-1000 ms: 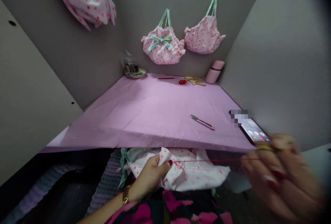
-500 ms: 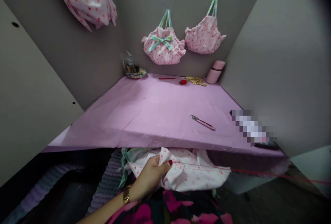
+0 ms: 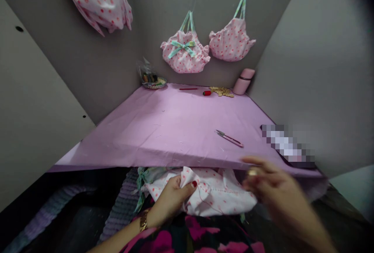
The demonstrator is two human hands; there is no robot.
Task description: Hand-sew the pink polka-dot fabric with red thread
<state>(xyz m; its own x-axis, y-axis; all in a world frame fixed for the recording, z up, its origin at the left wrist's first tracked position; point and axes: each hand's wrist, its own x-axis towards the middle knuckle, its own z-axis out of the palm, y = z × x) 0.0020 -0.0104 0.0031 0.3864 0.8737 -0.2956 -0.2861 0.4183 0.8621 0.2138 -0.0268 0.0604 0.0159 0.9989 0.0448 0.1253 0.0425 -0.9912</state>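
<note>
My left hand [image 3: 175, 194], with dark red nail polish and a gold bracelet, grips a white cloth with pink dots [image 3: 224, 198] at the table's near edge, the thumb on top. A line of red stitches runs across the cloth, and a slack red thread [image 3: 208, 201] curves down over it. Mint-green ties [image 3: 142, 179] lie bunched at the cloth's left end. My right hand [image 3: 263, 183], wearing a gold ring, is blurred by motion at the cloth's right end. Its thumb and fingers look pinched together; what is between them is too small to make out.
On the pink-covered table [image 3: 175, 128] lie thread snips [image 3: 229, 138], a red thread spool [image 3: 207, 93], a red pencil-like stick [image 3: 187, 89], a beige pile [image 3: 222, 91], a pink flask [image 3: 244, 81], a basket [image 3: 154, 84] and a pixelated object [image 3: 284, 145]. Dotted garments [image 3: 185, 52] hang behind.
My right hand has come into view from the right. The red thread, which stretched taut off to the right, now hangs slack on the cloth. My left hand keeps its grip.
</note>
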